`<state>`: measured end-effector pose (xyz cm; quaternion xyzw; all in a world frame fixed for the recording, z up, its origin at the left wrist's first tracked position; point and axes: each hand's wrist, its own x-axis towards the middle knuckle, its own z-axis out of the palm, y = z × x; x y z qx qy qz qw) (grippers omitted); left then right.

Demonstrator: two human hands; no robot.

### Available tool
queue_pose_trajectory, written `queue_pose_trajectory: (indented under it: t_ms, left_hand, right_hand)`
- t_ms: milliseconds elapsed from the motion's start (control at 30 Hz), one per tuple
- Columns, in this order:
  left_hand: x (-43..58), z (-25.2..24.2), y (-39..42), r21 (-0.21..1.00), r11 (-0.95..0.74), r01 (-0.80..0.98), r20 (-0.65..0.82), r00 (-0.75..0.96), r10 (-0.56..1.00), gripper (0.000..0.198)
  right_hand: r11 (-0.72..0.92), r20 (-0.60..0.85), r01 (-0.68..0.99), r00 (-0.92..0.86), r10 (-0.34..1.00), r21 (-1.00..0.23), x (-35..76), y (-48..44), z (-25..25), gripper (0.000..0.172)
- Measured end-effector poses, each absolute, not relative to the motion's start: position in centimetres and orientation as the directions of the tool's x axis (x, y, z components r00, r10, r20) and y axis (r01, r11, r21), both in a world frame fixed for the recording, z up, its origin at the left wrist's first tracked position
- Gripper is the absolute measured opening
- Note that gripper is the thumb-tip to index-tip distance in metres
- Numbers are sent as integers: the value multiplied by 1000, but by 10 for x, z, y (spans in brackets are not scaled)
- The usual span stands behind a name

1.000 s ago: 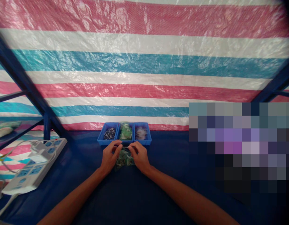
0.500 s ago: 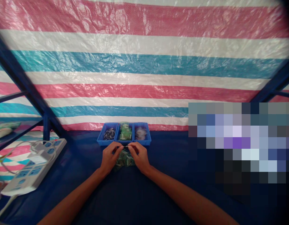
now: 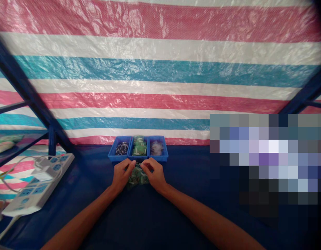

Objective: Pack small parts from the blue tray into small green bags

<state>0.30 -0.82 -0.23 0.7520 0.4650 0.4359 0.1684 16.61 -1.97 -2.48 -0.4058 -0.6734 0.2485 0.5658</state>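
1. Grips a small, thin piece [image 3: 138, 163] between closed fingertips, left hand [image 3: 121, 173] pinching from the left, right hand [image 3: 155, 173] from the right; too small to identify.
2. Holds it between both hands, at the far edge of a green heap [image 3: 139, 176] on the dark blue table [image 3: 139, 215].
3. Just beyond, three blue trays [image 3: 118, 158]: thin dark pieces [image 3: 121, 148] left, green pieces [image 3: 139, 147] middle, clear pieces [image 3: 157, 148] right.
4. Appears busy with close two-handed fingertip work.
5. Probably calls next for steady, level pinching, without snagging the heap.
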Motion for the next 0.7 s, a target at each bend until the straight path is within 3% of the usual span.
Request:
queue_pose_trajectory:
  t_ms: [233, 433, 700]
  left_hand:
    - [3, -7, -7, 759, -495, 422, 453, 202, 868, 21]
    - [4, -11, -5, 733, -511, 449, 456, 234, 859, 20]
    - [4, -7, -6, 710, -436, 553, 414, 175, 894, 33]
  right_hand:
    - [550, 570, 296, -23, 821, -781, 168, -20, -22, 32]
    - [536, 549, 304, -47, 834, -788, 168, -18, -23, 37]
    - [535, 540, 242, -48, 840, -810, 166, -18, -28, 18]
